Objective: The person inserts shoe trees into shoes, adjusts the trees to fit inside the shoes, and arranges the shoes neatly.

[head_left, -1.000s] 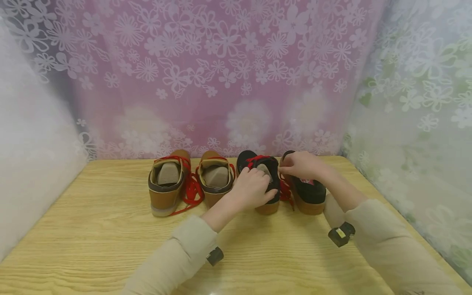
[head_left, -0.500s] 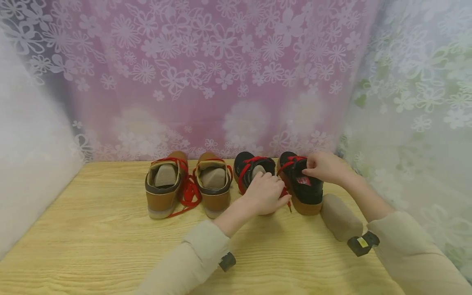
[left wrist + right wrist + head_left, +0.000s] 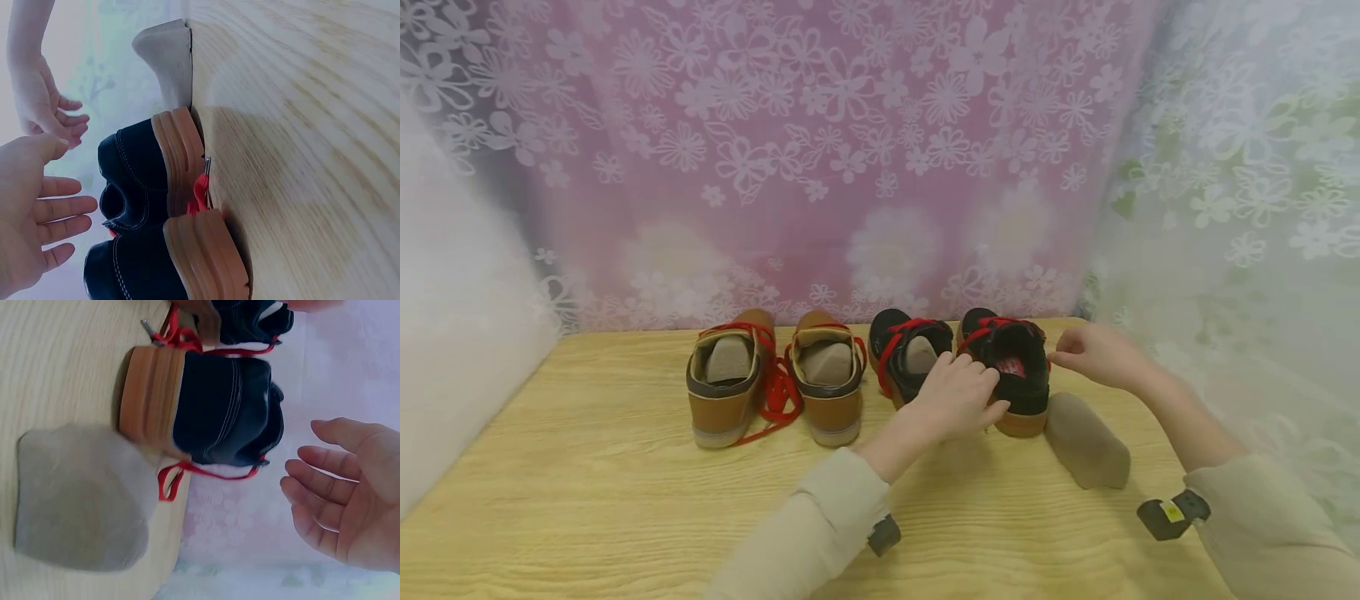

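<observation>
My left hand (image 3: pixel 958 396) hovers over the heel side of the two black shoes, fingers relaxed and holding nothing; the left wrist view shows its fingers spread apart. To the right of the right black shoe (image 3: pixel 1028 400), my right hand (image 3: pixel 1105 358) hangs in the air with loosely bent fingers and nothing in them. That shoe has red laces and a red label inside. The left black shoe (image 3: pixel 887 354), partly hidden by my left hand, contains a beige shoe insert (image 3: pixel 919 356). Another beige insert (image 3: pixel 1087 446) lies on the table beside the right black shoe's heel.
Two brown shoes, a left one (image 3: pixel 722 408) and a right one (image 3: pixel 835 410), stand at left, each containing a beige insert. Loose red laces (image 3: pixel 781 392) lie between them. The wooden table (image 3: pixel 625 500) ends at a pink flowered curtain (image 3: pixel 850 167); a pale curtain hangs at right.
My right hand has drawn away rightward from the right black shoe, exposing its opening and the insert on the table. My left hand has shifted right, uncovering more of the left black shoe.
</observation>
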A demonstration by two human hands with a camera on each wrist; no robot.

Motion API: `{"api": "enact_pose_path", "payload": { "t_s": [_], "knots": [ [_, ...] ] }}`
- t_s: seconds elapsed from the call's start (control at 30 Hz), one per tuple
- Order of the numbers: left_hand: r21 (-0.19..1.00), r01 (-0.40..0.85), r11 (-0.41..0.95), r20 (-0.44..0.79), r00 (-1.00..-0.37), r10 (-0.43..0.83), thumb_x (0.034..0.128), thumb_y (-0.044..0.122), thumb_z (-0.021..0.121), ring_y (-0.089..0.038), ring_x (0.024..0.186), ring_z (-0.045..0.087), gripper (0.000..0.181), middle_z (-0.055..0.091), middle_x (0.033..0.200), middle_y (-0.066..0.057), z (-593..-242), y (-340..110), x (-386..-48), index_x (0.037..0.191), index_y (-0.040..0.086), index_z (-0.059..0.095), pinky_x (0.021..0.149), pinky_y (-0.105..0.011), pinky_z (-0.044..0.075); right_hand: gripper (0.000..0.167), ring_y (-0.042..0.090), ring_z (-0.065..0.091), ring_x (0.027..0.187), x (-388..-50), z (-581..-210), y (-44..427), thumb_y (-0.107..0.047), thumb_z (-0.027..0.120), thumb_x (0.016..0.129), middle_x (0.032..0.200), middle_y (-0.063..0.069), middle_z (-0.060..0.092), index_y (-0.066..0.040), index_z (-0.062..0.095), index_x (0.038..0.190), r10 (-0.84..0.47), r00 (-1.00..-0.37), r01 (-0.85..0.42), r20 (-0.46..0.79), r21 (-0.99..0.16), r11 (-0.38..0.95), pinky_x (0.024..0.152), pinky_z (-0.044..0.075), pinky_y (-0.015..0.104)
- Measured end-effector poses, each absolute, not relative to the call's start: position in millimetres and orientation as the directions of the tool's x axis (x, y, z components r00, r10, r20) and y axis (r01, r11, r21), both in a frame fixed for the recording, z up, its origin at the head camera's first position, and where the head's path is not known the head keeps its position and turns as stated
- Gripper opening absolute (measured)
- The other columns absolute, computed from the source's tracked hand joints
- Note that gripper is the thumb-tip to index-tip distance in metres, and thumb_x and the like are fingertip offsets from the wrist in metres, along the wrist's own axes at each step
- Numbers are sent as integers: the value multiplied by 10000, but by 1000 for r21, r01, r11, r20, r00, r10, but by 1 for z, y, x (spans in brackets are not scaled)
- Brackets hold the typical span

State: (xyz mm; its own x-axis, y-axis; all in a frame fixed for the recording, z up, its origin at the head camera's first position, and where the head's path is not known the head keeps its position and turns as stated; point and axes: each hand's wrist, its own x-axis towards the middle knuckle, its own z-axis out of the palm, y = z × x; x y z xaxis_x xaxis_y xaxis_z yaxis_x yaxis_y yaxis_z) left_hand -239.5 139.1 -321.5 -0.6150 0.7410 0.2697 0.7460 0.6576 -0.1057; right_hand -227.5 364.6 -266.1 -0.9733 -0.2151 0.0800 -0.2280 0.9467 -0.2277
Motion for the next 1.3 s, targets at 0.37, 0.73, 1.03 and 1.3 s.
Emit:
{"api": "enact_pose_path", "payload": {
  "t_s": [0.37,0.73,1.03,1.3],
  "knots": [
    [-98,678,729,228,-698,679,773,682,546,-128,880,460,534,576,963,91,-326,161,-241,1047,226,586,778,-306,318,270,183,601,712,-210,-277,391,-290,592,896,846,33,655,-25,641,883,-216,-976,-204,-36,-199,958,619,483,396],
    [-105,595,797,211,-770,603,744,765,471,-181,1027,475,688,591,1067,38,-331,181,-246,1104,191,584,945,-388,309,277,153,577,671,-204,-294,398,-301,611,871,795,4,645,-26,642,871,-202,-976,-185,-87,-169,968,599,463,378],
    [-138,548,825,192,-802,565,716,795,463,-187,1019,470,727,591,1065,30,-334,191,-252,1082,187,623,925,-392,303,296,185,594,715,-199,-298,395,-277,599,881,817,21,647,15,632,914,-199,-974,-175,-111,-196,965,637,475,408],
    [-138,529,837,185,-816,547,704,799,474,-181,1022,475,727,590,1056,40,-335,195,-250,1094,202,613,935,-394,296,301,177,590,701,-196,-300,394,-288,596,883,800,4,643,9,632,915,-199,-973,-174,-117,-195,965,621,476,395]
  ]
}}
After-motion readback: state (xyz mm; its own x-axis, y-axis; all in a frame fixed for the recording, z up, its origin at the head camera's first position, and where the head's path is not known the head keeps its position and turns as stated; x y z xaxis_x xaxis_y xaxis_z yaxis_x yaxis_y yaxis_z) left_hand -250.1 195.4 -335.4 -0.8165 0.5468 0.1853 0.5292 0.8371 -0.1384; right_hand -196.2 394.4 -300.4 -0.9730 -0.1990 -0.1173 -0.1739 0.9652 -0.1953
